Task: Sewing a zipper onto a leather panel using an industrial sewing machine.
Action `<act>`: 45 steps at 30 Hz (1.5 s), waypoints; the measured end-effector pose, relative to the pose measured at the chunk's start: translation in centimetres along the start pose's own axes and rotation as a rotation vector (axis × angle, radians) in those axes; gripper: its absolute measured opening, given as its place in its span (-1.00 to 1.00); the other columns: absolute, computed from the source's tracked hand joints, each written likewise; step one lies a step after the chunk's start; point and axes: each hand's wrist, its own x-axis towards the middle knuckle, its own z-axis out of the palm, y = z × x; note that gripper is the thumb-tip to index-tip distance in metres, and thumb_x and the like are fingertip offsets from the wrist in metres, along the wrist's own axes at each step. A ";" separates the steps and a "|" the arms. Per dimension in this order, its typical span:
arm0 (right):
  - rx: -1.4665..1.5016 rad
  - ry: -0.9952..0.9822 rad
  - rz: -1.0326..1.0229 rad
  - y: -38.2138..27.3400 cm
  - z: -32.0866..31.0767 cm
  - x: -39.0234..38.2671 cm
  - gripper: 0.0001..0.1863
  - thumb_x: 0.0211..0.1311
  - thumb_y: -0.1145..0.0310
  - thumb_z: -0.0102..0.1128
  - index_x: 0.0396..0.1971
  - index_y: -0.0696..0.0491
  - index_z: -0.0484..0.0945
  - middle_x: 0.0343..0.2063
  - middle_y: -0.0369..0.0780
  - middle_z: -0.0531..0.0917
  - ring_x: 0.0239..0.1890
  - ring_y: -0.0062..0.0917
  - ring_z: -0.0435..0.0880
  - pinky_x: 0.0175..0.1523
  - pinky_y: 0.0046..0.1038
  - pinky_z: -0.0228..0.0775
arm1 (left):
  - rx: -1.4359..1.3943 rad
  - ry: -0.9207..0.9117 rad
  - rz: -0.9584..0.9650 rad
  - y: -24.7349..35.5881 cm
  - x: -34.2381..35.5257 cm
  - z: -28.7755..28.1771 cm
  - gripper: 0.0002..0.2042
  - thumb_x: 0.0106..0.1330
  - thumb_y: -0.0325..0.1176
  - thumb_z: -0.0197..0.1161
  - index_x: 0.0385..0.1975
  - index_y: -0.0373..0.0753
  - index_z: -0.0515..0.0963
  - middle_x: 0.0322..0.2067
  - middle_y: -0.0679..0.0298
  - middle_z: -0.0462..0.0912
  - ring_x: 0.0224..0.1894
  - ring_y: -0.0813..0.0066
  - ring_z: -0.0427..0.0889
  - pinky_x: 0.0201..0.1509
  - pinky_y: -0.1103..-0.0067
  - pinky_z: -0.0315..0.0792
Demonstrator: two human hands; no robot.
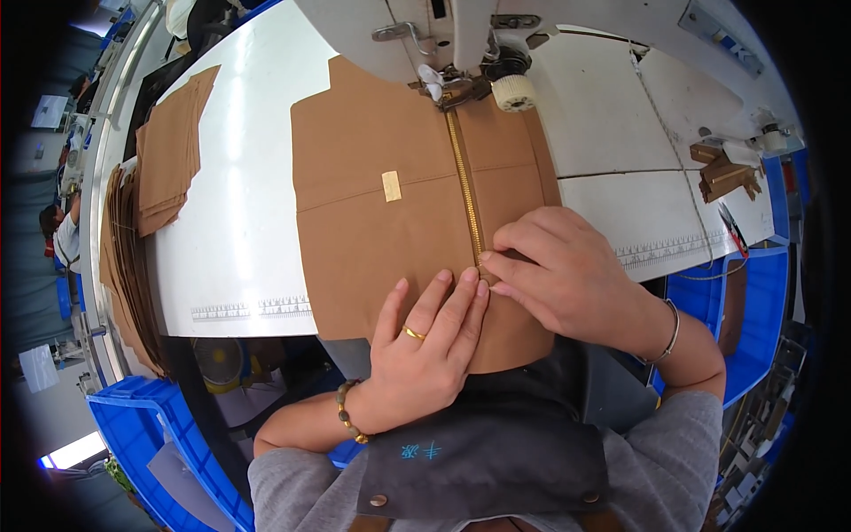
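A brown fabric panel (355, 244) lies across the white sewing table and hangs over its near edge toward my lap. A brass-toothed zipper (463, 168) runs down it from beneath the presser foot (450, 96) of the sewing machine (425, 40). My left hand (425, 341) rests flat on the panel with fingers stretched out, their tips beside the zipper's near end. Closed in a pinch, my right hand (563, 270) grips the zipper at that end; its fingers partly hide what they hold. A small pale tag (391, 186) sits on the panel left of the zipper.
Stacked brown fabric pieces (173, 151) lie at the table's left, with more (128, 266) draped over that edge. Blue bins (168, 443) stand at both sides below. At right are red-handled snips (734, 232), a cord (660, 111) and brown scraps (727, 177).
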 end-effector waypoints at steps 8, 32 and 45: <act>-0.127 0.006 -0.042 -0.6 0.6 -0.4 -0.73 0.17 0.38 0.25 -0.16 0.19 0.68 0.02 -0.12 0.69 0.18 -0.24 0.65 0.30 -0.19 0.48 | -0.152 -0.119 -0.014 -1.3 1.0 -2.3 -0.50 0.32 -0.03 0.30 0.13 -0.25 0.69 0.21 0.20 0.65 0.20 0.27 0.64 0.48 0.14 0.25; -0.236 -0.163 0.051 2.9 -1.1 2.5 -0.07 -0.15 -0.16 0.54 0.21 0.13 0.59 0.26 -0.14 0.57 0.35 -0.24 0.47 0.46 -0.06 0.27 | -0.030 -0.189 -0.032 -6.5 7.5 -1.6 -0.09 -0.05 0.25 0.47 0.29 -0.23 0.54 0.34 0.29 0.55 0.39 0.21 0.48 0.49 0.04 0.28; -0.294 -0.126 0.065 5.3 -0.2 4.7 -0.15 -0.10 -0.12 0.53 0.20 0.07 0.60 0.17 -0.19 0.63 0.36 -0.29 0.50 0.45 -0.09 0.28 | -0.028 -0.115 -0.039 -9.9 10.7 0.0 -0.08 -0.06 0.27 0.47 0.30 -0.22 0.54 0.32 0.31 0.55 0.39 0.15 0.47 0.46 -0.06 0.27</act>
